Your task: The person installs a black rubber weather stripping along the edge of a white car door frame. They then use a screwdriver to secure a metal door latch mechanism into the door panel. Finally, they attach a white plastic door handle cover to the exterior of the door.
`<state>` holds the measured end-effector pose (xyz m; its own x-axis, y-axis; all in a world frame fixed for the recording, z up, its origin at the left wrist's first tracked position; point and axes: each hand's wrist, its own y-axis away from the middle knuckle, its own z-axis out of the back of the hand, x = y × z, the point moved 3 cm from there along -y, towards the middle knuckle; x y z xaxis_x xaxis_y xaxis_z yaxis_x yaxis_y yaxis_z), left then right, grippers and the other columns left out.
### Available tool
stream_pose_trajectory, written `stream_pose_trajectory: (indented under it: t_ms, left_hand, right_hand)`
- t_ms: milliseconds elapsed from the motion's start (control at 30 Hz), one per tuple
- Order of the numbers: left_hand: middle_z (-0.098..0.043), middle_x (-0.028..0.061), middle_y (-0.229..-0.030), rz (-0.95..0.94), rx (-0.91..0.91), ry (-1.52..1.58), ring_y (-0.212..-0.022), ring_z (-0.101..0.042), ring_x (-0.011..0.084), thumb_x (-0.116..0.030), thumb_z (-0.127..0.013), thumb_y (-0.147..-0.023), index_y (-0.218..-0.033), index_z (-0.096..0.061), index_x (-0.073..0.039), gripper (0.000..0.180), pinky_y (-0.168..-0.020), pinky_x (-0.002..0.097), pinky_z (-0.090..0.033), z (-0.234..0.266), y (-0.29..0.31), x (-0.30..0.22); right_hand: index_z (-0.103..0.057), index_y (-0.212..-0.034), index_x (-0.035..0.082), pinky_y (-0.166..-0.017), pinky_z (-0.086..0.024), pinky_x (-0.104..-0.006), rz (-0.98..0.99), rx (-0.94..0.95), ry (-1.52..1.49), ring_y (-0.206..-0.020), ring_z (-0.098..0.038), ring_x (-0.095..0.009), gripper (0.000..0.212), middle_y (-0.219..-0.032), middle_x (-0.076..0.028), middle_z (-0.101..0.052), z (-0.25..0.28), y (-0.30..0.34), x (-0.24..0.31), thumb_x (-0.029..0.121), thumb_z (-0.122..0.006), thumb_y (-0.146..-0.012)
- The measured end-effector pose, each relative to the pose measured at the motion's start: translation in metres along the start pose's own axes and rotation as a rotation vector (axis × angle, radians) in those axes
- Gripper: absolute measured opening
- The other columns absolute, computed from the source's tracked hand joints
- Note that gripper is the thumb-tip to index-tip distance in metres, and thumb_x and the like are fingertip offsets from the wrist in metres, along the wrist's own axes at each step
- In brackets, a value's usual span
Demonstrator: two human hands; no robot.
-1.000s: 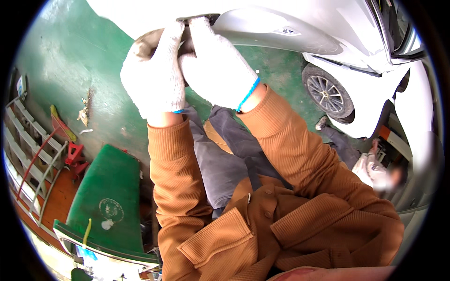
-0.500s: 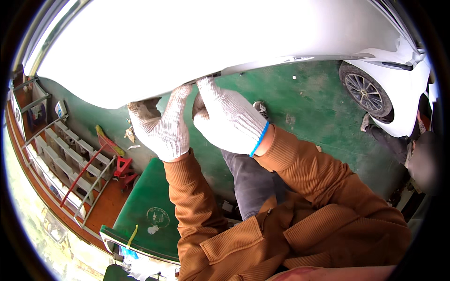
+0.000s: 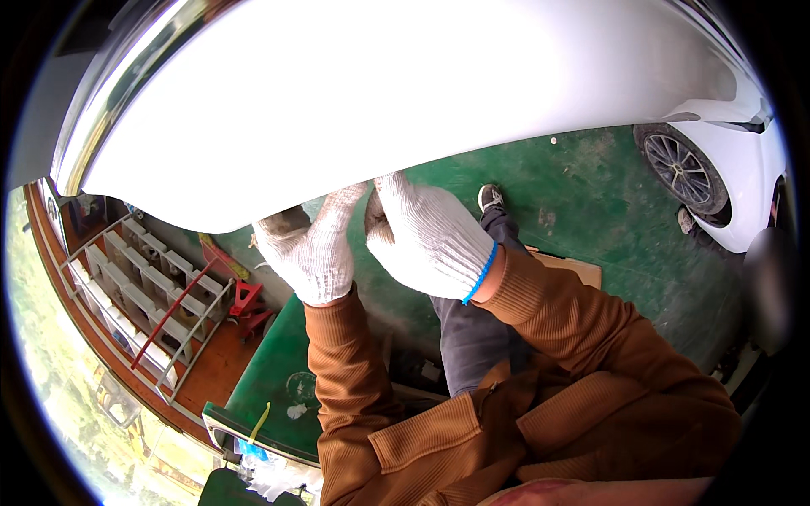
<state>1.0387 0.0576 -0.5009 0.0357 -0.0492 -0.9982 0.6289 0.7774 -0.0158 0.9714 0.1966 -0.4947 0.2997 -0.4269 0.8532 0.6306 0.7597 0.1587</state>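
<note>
A large glossy white car panel (image 3: pixel 405 93) fills the top of the view, washed out by glare, with bright chrome trim along its left side. Both of my hands wear white knit gloves with grimy fingertips. My left hand (image 3: pixel 308 253) is closed at the panel's lower edge, thumb against the rim and fingers partly hidden beneath it. Close beside it, my right hand (image 3: pixel 434 236), in a blue-cuffed glove, presses its thumb to the same edge with its fingers curled under. Anything small between the fingers is hidden.
A dusty wheel (image 3: pixel 682 169) of a white car stands at right, a person's shoe beside it. On the left are a metal rack (image 3: pixel 152 287) and a red jack (image 3: pixel 246 299). A green-topped bench (image 3: pixel 278 371) is by my left forearm, above the green floor (image 3: pixel 582 185).
The whole view has shifted, so panel, rack and wheel appear lower and further right. Both hands stay at the panel's edge in much the same pose. A tan flat piece now shows behind my right sleeve.
</note>
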Motion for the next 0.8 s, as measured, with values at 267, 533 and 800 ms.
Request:
stream_pose_trajectory:
  t_ms: [267, 533, 800]
  left_hand:
    - [-0.072, 0.0120, -0.122, 0.081, 0.047, 0.029, -0.112, -0.070, 0.0234, 0.005, -0.096, -0.070, -0.134, -0.059, -0.001, 0.075, -0.104, 0.0391, -0.055, 0.005, -0.005, -0.002]
    - [-0.066, 0.0161, -0.133, 0.001, 0.023, -0.053, -0.121, -0.066, 0.0265, 0.007, -0.093, -0.073, -0.141, -0.052, 0.000, 0.079, -0.108, 0.0429, -0.054, 0.002, -0.003, 0.000]
    - [-0.063, 0.0162, -0.138, -0.016, 0.029, 0.085, -0.126, -0.063, 0.0274, 0.008, -0.093, -0.074, -0.144, -0.049, 0.000, 0.084, -0.110, 0.0433, -0.053, -0.001, -0.002, 0.008]
  right_hand:
    - [-0.039, -0.135, -0.009, -0.060, -0.054, -0.0480, 0.077, -0.099, -0.022, -0.068, -0.068, -0.041, 0.054, -0.078, -0.019, -0.066, -0.001, 0.002, -0.002, 0.005, -0.065, -0.090]
    - [-0.044, -0.133, -0.011, -0.066, -0.058, -0.0480, 0.035, -0.044, -0.039, -0.077, -0.071, -0.041, 0.054, -0.088, -0.023, -0.069, -0.006, 0.000, -0.003, 0.015, -0.068, -0.092]
    - [-0.046, -0.134, -0.007, -0.066, -0.059, -0.0491, 0.051, -0.044, 0.051, -0.075, -0.070, -0.042, 0.053, -0.088, -0.023, -0.070, 0.000, 0.002, -0.004, 0.017, -0.068, -0.092]
